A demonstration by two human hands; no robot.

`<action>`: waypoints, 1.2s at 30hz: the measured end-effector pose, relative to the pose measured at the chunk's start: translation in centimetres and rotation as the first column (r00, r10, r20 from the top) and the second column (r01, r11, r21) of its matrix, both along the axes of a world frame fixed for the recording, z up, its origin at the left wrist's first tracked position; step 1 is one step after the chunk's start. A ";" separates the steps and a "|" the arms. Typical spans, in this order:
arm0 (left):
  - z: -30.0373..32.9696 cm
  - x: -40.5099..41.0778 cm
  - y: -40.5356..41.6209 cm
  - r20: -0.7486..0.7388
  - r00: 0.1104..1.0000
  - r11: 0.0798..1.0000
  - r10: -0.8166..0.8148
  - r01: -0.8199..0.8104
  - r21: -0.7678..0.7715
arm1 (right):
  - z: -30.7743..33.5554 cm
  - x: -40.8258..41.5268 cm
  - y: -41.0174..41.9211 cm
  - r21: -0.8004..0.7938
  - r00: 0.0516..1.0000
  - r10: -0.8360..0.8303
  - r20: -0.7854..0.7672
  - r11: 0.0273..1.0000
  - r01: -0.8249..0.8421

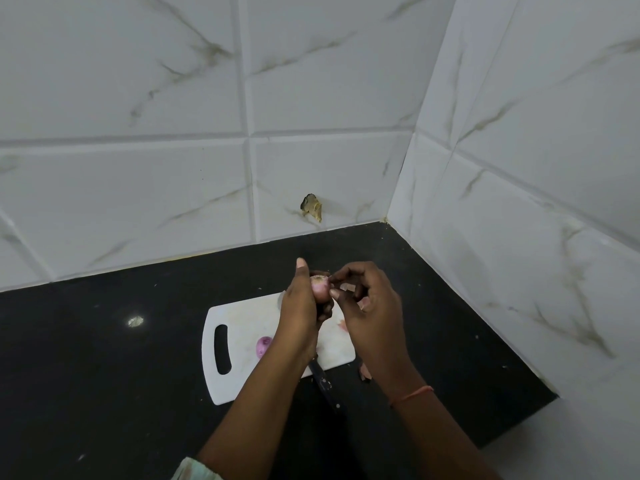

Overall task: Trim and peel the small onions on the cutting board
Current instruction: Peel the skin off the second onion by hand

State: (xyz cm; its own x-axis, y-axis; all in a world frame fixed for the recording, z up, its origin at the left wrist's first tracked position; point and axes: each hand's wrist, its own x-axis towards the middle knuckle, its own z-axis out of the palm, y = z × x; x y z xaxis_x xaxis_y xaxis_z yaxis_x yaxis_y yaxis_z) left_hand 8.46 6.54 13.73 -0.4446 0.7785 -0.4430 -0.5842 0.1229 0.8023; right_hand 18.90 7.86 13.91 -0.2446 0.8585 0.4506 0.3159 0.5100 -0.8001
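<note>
My left hand (300,306) holds a small pinkish onion (319,285) up above the white cutting board (242,327). The fingertips of my right hand (367,306) pinch at the onion's top, where dry skin shows. A peeled purple onion (263,345) lies on the board near its handle slot. A dark knife handle (322,377) pokes out under my left wrist at the board's near edge; its blade is hidden.
The board lies on a black counter (104,358) in a corner of white marble-look tiled walls (519,202). Bits of onion peel (365,372) lie on the counter by the board's right corner. A chipped hole (311,206) marks the back wall.
</note>
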 end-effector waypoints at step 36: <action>0.4 -1.2 -1.0 0.261 0.888 0.902 -0.380 0.293 0.316 | 0.6 0.2 0.1 -0.180 0.951 0.078 -0.300 0.974 -0.137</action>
